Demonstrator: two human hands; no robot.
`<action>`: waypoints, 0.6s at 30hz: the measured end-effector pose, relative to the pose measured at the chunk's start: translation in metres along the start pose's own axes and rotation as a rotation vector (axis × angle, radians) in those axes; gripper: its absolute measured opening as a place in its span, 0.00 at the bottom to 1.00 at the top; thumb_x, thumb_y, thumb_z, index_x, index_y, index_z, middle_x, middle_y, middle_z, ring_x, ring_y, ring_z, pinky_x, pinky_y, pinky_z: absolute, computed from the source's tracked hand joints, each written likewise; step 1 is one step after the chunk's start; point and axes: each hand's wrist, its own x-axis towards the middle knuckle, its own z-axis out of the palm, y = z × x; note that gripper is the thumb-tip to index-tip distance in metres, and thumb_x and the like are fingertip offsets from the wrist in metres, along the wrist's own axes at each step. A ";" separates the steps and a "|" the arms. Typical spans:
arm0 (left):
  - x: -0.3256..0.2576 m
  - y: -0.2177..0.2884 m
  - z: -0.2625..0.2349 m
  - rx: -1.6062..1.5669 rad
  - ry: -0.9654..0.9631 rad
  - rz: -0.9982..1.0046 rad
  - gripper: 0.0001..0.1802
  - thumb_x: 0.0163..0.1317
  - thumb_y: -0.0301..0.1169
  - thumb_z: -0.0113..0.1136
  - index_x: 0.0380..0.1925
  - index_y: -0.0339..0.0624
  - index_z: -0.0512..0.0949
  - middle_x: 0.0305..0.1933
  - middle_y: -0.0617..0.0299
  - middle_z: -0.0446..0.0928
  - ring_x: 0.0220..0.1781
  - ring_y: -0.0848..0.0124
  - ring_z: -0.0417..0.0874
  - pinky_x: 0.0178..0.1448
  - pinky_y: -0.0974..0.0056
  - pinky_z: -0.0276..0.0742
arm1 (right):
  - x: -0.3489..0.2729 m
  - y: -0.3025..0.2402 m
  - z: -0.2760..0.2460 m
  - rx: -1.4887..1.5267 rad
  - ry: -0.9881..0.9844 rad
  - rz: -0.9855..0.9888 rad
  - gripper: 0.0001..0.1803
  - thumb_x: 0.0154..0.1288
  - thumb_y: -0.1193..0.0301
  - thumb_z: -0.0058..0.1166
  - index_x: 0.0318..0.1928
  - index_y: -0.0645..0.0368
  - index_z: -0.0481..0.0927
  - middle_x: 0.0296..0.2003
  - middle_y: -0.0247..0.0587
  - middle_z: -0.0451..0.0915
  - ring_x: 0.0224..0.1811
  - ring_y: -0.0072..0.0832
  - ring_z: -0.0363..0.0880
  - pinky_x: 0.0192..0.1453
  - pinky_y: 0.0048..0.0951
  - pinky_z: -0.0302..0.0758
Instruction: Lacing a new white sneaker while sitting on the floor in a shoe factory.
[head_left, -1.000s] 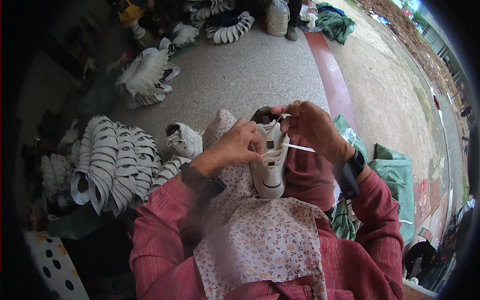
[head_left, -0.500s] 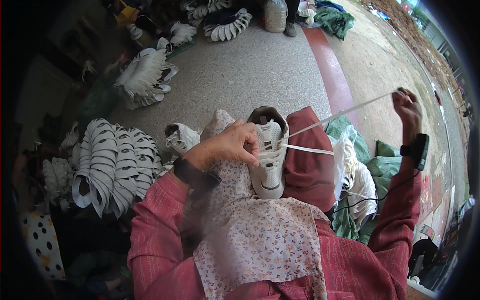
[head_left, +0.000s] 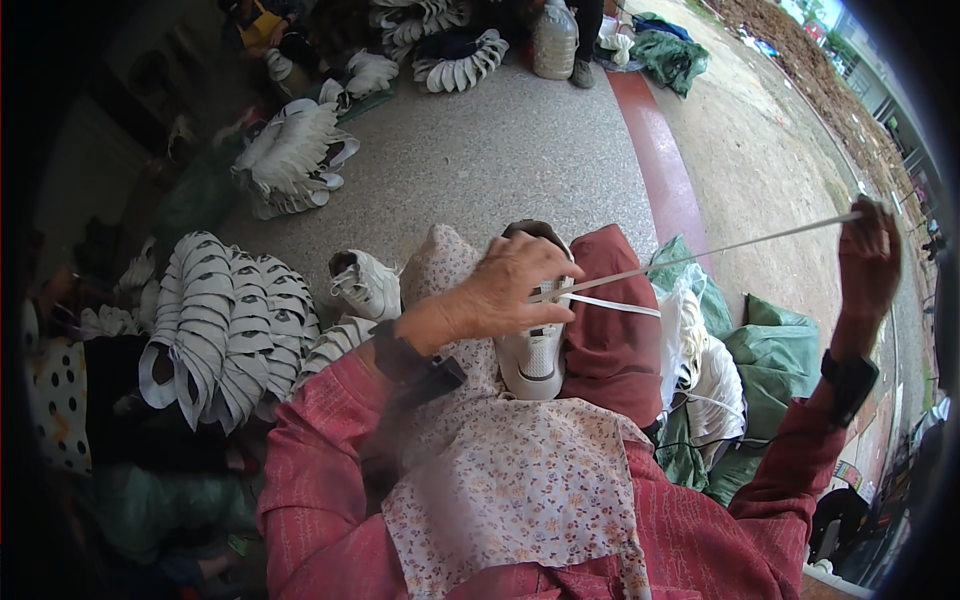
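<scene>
A white sneaker [head_left: 530,370] with a dark collar rests toe toward me on my lap, its middle partly covered by my left hand [head_left: 500,292]. That hand is open, thumb and fingers spread apart above the lacing. From the shoe a white shoelace [head_left: 740,248] runs taut up to the right, where my right hand [head_left: 868,245] is closed on it, raised well out to the side. The lace's other end [head_left: 620,305] lies across the dark red cloth [head_left: 612,350] over my right leg.
Stacked white shoe uppers [head_left: 205,330] stand at my left, with a white shoe [head_left: 365,285] nearer my knee. Green sacks [head_left: 775,350] and a bundle of white laces [head_left: 690,335] lie at my right. Across the floor are more shoe stacks [head_left: 295,150] and a large plastic jug [head_left: 554,45].
My right hand has moved farther out to the right and slightly down, drawing the lace with it. My left hand's fingers have spread and shifted right over the shoe.
</scene>
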 end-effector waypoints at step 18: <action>-0.180 0.055 -0.172 -1.388 0.887 0.099 0.05 0.71 0.27 0.50 0.33 0.44 0.69 0.29 0.65 0.65 0.34 0.71 0.66 0.45 0.62 0.66 | -0.050 0.232 0.021 -1.775 -0.514 0.084 0.09 0.66 0.68 0.57 0.38 0.61 0.83 0.47 0.42 0.80 0.54 0.37 0.74 0.62 0.36 0.65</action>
